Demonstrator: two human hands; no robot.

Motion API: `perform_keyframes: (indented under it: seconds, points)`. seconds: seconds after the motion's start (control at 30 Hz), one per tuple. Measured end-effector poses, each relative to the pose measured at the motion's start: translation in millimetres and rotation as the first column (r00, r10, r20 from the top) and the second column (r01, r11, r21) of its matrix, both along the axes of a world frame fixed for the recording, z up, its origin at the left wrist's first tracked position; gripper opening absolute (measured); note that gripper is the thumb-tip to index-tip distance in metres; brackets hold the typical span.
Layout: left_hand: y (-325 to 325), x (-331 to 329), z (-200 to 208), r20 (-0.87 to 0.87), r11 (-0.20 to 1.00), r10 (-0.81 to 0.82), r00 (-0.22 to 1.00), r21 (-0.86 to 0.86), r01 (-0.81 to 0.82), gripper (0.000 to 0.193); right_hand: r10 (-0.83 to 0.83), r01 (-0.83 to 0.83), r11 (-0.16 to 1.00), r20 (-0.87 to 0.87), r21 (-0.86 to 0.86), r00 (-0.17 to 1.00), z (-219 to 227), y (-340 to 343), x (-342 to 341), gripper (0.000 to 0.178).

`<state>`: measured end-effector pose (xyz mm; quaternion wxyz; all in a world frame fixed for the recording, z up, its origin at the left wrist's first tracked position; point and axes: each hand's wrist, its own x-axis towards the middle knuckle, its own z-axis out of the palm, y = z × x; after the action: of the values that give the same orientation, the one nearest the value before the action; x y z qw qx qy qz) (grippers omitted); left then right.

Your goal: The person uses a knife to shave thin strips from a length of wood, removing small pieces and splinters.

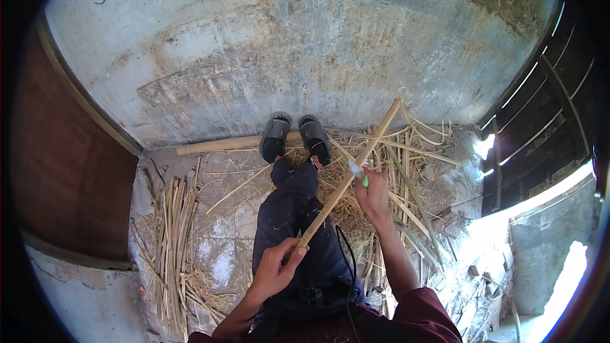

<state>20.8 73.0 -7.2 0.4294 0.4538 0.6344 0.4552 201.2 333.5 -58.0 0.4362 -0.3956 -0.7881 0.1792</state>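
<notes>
A long, pale split bamboo strip [330,202] slants from my lap up and away to the right. My left hand [274,270] grips its near end, thumb on top. In my right hand [375,195] is a small knife [365,181] with a green handle. Its blurred, pale blade lies against the strip about midway along. The strip's far end rests near the foot of the wall, over loose shavings [412,136].
Several thin bamboo strips [173,228] lie bundled on the floor at left. A bamboo pole [219,145] runs along the wall [305,38] behind my shoes [275,134]. Slatted boards [540,121] stand at right, a brown panel [70,152] at left. A black cord [346,248] hangs by my leg.
</notes>
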Motion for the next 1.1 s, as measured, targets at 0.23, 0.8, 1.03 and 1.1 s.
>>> perform_keyframes:
  seconds: [0.23, 0.8, 1.03, 1.1]
  points:
    - [12.9, -0.5, 0.5, 0.051, 1.000, 0.019, 0.999, 0.006, -0.019, 0.021, 0.304, -0.295, 0.952, 0.123, -0.086, 0.945, -3.8, -67.0, -17.4, 0.026]
    - [-0.7, 3.6, 1.8, 0.012, 1.000, 0.020, 1.000, -0.001, -0.020, 0.018, 0.124, -0.125, 0.992, -0.021, -0.017, 0.992, 9.7, -16.8, -5.7, 0.008]
    - [-7.9, 2.1, 2.3, -0.020, 1.000, 0.013, 1.000, -0.025, -0.014, 0.019, 0.004, -0.002, 0.998, -0.035, 0.060, 0.999, -9.1, 18.9, 4.5, 0.012]
    - [-11.5, -0.1, 0.7, -0.023, 1.000, 0.018, 1.000, -0.007, -0.019, 0.019, -0.030, 0.030, 1.000, -0.038, 0.006, 0.999, -9.2, 24.3, 7.5, 0.011]
